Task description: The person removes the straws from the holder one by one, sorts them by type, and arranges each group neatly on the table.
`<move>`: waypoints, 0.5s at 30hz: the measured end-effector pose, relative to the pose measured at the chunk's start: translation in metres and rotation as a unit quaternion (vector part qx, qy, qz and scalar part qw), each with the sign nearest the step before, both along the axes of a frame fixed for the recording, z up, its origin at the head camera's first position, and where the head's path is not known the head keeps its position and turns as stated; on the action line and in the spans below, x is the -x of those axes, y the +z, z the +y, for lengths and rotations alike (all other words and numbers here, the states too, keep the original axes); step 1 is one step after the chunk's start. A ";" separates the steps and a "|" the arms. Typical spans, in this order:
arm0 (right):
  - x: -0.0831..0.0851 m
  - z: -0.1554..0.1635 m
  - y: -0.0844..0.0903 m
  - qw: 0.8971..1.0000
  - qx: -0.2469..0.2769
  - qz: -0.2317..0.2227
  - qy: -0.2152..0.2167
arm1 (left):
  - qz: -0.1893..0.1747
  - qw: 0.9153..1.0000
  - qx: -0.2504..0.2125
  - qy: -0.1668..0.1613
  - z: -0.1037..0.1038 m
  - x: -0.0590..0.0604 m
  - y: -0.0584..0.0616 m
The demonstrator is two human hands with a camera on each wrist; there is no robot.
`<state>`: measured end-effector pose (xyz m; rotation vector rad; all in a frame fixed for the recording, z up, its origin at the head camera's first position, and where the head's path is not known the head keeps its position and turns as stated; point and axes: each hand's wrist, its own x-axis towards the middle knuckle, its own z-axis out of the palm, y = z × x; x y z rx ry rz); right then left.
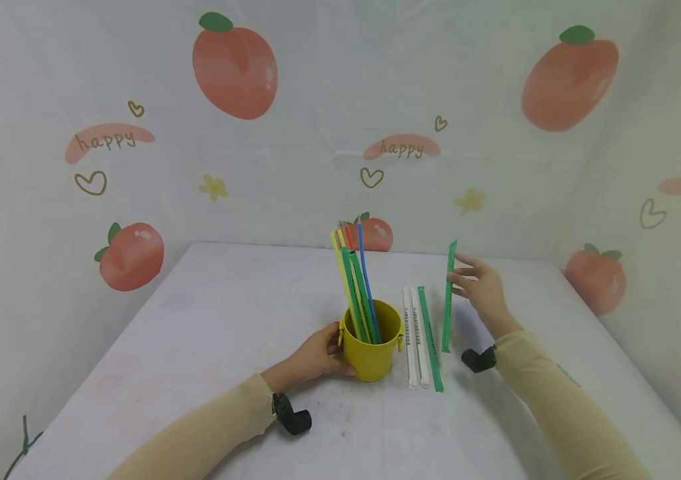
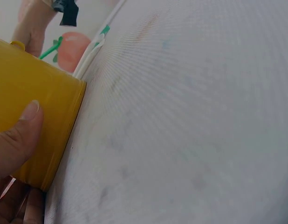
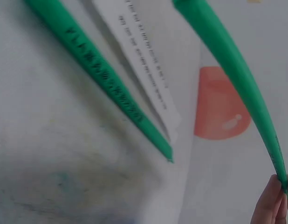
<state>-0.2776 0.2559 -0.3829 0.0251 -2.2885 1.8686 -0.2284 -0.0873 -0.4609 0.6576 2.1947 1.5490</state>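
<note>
White tabletop (image 1: 196,347) against a backdrop printed with peaches and "happy". Left hand (image 1: 316,353), fingers curled, grips a yellow cup (image 1: 372,350) holding upright coloured straws (image 1: 355,280). Just right lie two white wrapped straws (image 1: 415,337) and a green one (image 1: 430,340). Right hand (image 1: 481,283) pinches the green wrapped straw (image 1: 448,300), long axis near vertical, lower end at the tabletop.

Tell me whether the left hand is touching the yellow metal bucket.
Touching. The left wrist view shows the left hand's thumb pressed flat against the yellow metal bucket's side, with no gap.
</note>
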 end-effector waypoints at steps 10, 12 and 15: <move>-0.001 -0.005 -0.019 0.994 -0.099 -0.053 0.009 | -0.007 1.000 0.001 0.004 0.000 -0.001 0.002; 0.000 -0.005 -0.022 0.992 -0.116 -0.055 0.014 | -0.005 1.000 0.000 0.001 0.000 -0.001 0.003; 0.001 -0.006 -0.026 0.990 -0.128 -0.063 0.018 | -0.003 1.000 -0.002 0.001 0.000 -0.001 0.002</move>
